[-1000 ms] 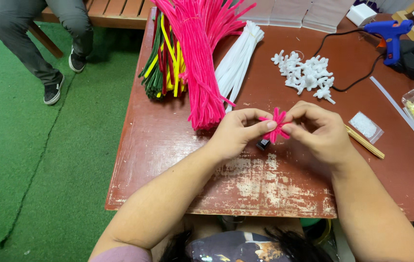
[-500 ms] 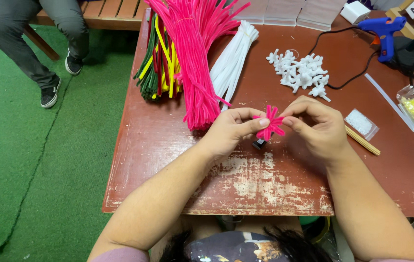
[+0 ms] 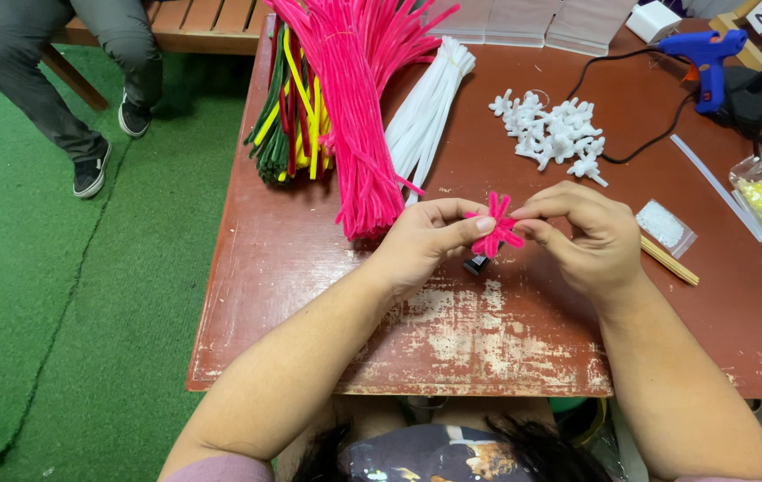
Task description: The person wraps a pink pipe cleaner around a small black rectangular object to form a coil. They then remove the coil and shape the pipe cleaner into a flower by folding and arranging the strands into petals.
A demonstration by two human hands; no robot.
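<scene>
1. Shaping step, by the look of it: left hand (image 3: 421,236) and right hand (image 3: 591,236) both pinch shut on pink pipe-cleaner flower (image 3: 494,226), held just above worn table (image 3: 310,268).
2. Next move likely calls for fine fingertip bending of petals; small black object (image 3: 476,264) lies just beneath.

Worn red-brown table (image 3: 488,348) with pipe-cleaner bundles (image 3: 354,116), white pieces (image 3: 555,134), glue gun (image 3: 707,58)

Bright, even light; sharp focus.

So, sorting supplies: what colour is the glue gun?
Blue glue gun, seen in the head view.
</scene>
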